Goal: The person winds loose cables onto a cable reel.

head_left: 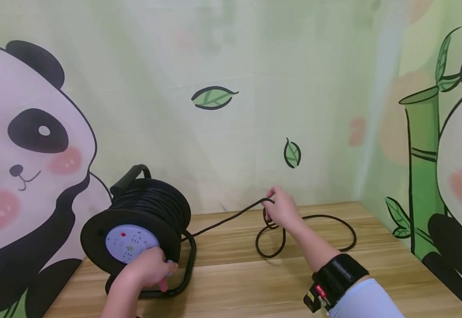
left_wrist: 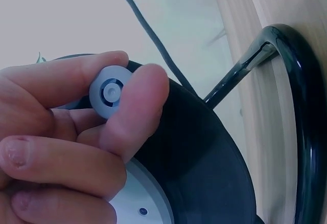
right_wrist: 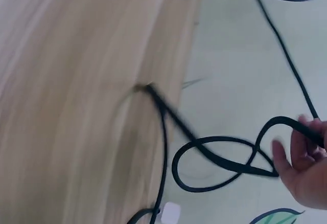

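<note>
A black cable reel point(head_left: 96, 243) stands at the left of the table, its drum wound with black cable point(head_left: 151, 199) and its face bearing a pale socket panel point(head_left: 121, 245). At that face is my left hand point(head_left: 145, 267); in the left wrist view, its thumb and a finger pinch the round grey crank knob point(left_wrist: 111, 92). My right hand point(head_left: 284, 210) holds the cable above the table, to the right of the reel. From the drum the cable point(head_left: 231, 218) runs up to these fingers. Loose loops of cable point(right_wrist: 225, 139) hang below the right hand.
The reel rests on a bent black tube frame point(head_left: 192, 258), with a carrying handle point(head_left: 129, 179) on top. More cable point(head_left: 352, 229) curves over the wooden table point(head_left: 231, 287) at the right. A small white block point(right_wrist: 170, 213) lies near the cable. A printed curtain point(head_left: 235, 141) hangs behind.
</note>
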Demonstrator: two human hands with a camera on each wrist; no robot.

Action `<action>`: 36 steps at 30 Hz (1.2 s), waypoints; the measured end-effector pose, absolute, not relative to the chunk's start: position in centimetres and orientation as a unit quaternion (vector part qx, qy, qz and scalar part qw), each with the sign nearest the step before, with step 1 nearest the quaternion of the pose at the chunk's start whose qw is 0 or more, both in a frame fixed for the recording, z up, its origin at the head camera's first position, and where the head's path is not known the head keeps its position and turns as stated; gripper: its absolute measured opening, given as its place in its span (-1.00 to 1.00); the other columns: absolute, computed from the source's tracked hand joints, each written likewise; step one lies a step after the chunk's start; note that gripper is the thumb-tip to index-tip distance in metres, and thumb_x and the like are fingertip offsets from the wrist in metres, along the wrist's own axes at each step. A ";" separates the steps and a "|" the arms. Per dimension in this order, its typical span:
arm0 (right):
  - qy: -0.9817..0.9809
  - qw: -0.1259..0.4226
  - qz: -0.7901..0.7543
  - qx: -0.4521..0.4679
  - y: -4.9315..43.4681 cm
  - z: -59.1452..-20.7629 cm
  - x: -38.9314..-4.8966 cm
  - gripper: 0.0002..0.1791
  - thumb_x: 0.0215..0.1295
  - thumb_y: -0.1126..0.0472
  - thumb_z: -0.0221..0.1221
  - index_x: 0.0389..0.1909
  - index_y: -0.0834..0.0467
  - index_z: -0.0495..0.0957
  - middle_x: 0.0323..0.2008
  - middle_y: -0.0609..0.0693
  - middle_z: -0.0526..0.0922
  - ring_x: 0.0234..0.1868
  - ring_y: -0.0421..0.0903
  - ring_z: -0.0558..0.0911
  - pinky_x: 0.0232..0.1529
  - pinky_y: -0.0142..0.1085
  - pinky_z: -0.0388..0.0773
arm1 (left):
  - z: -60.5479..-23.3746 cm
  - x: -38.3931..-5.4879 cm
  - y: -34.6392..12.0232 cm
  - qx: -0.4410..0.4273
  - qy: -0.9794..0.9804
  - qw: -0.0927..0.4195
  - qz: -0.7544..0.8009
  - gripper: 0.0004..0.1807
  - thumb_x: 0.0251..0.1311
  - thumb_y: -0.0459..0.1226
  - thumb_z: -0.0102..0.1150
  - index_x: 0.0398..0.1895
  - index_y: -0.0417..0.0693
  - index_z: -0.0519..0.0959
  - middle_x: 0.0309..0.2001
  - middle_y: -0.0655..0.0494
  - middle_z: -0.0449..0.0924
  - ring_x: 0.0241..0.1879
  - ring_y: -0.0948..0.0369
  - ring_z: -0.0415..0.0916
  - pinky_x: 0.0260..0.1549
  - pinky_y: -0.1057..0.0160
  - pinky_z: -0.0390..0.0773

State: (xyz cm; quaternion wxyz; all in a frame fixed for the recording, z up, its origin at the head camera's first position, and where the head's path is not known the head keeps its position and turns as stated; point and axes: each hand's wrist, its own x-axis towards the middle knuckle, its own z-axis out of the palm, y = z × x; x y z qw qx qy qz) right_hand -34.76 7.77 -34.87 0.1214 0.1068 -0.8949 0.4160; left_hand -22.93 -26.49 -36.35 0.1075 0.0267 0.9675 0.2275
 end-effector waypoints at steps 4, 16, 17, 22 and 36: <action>-0.870 0.111 0.470 0.103 8.7 -33.7 -34.7 -0.80 0.26 0.23 0.21 -0.20 0.15 0.39 -0.47 0.09 0.55 -0.57 -0.06 0.48 -0.57 -0.27 0.39 | -36.3 -22.8 -26.5 0.025 0.967 0.110 0.230 -0.64 0.27 -0.09 0.11 -0.28 -0.28 0.52 -0.66 0.14 0.59 -0.38 0.17 0.46 -0.35 0.10 0.44; -0.900 0.095 0.405 0.130 13.1 -32.1 -34.1 -0.77 0.24 0.22 0.25 -0.24 0.19 0.39 -0.58 0.00 0.40 -0.67 -0.12 0.42 -0.66 -0.24 0.45 | -36.5 -22.9 -26.6 0.029 0.967 0.105 0.229 -0.63 0.25 -0.08 0.12 -0.30 -0.29 0.52 -0.66 0.14 0.59 -0.44 0.17 0.44 -0.38 0.12 0.45; -0.926 0.117 0.331 0.143 13.6 -32.0 -34.1 -0.79 0.23 0.19 0.27 -0.29 0.15 0.41 -0.58 -0.01 0.41 -0.64 -0.12 0.41 -0.65 -0.24 0.42 | -36.5 -22.9 -26.6 0.031 0.967 0.104 0.229 -0.63 0.25 -0.08 0.12 -0.32 -0.28 0.52 -0.67 0.15 0.58 -0.45 0.17 0.44 -0.39 0.12 0.45; -0.969 0.193 0.043 0.147 15.6 -31.1 -33.6 -0.72 0.09 -0.01 0.38 -0.54 0.01 0.50 -0.59 -0.11 0.50 -0.57 -0.09 0.44 -0.63 -0.22 0.38 | -36.7 -23.0 -26.8 0.033 0.968 0.104 0.224 -0.64 0.24 -0.08 0.13 -0.34 -0.27 0.52 -0.68 0.16 0.58 -0.41 0.18 0.45 -0.38 0.13 0.45; -0.971 0.123 0.145 0.144 18.0 -29.8 -33.4 -0.62 0.24 0.05 0.26 -0.60 0.13 0.34 -0.63 -0.02 0.33 -0.56 -0.07 0.35 -0.53 -0.23 0.28 | -36.5 -23.1 -26.7 0.035 0.969 0.099 0.221 -0.60 0.24 -0.05 0.13 -0.28 -0.29 0.53 -0.69 0.16 0.58 -0.33 0.18 0.47 -0.32 0.10 0.46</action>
